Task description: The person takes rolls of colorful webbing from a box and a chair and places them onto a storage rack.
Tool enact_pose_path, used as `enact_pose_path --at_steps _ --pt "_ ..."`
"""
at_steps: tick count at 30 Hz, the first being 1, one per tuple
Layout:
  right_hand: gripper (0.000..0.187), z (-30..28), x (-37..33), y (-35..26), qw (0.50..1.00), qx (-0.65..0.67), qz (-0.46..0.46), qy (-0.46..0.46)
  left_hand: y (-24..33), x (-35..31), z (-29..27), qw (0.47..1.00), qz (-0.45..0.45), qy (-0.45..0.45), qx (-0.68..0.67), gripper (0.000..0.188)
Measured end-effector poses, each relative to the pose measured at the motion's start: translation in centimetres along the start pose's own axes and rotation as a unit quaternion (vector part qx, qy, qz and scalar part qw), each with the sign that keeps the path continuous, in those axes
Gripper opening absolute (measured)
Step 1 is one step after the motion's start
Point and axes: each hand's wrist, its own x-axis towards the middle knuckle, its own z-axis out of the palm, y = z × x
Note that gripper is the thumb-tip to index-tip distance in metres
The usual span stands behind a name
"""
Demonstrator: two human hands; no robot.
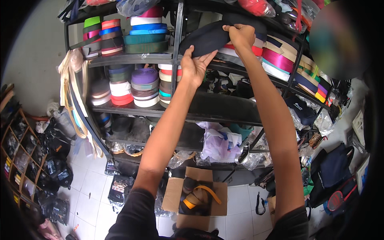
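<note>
Both my arms reach up to a metal shelf rack. Between my hands is a wide, flat black roll (205, 39), which looks like wound webbing and is held tilted at the upper shelf. My left hand (193, 67) supports its lower left edge, thumb on the near face and fingers underneath. At the roll's right end, my right hand (242, 37) pinches the edge between thumb and fingers. Behind my right hand another dark roll (256, 27) lies on a stack of coloured rolls, partly hidden by my hand and wrist.
Stacks of ribbon and webbing rolls (146, 38) fill the shelves on the left. More rolls (278, 60) stand to the right. Cream straps (74, 92) hang from the rack's left side. An opened cardboard box (174, 194) with rolls inside sits on the tiled floor below me.
</note>
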Motion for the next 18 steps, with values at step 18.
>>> enact_pose_path --at_steps 18 --pt "0.042 8.6 3.2 1.3 0.985 -0.029 0.1 0.134 -1.4 6.0 -1.5 0.984 0.138 0.094 -0.055 0.043"
